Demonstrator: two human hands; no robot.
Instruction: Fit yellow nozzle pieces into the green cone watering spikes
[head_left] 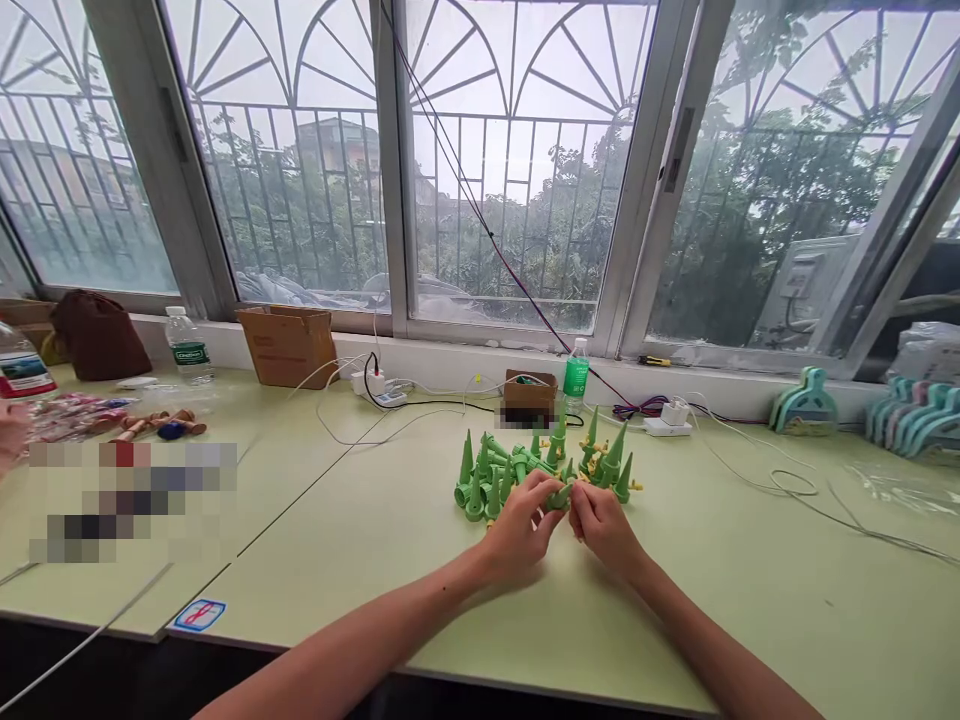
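Observation:
My left hand (523,525) holds a green plastic watering spike (561,496) between thumb and fingers, just above the table. Right beside it, my right hand (604,522) is closed in a pinch at the spike's end; whatever lies between those fingertips is hidden. Behind both hands spreads a group of similar green watering spikes (474,492), some upright on their wide ends and others lying over. Small yellow valve pieces (637,486) stick out from several spikes on the right side of the group.
Behind the spikes stand a small brown box (529,392) and a green-labelled bottle (576,376). A power strip (386,397) and loose white cables (795,484) lie on the table (337,570). Teal hangers (806,402) are at right. Another person's hand (9,432) shows at far left.

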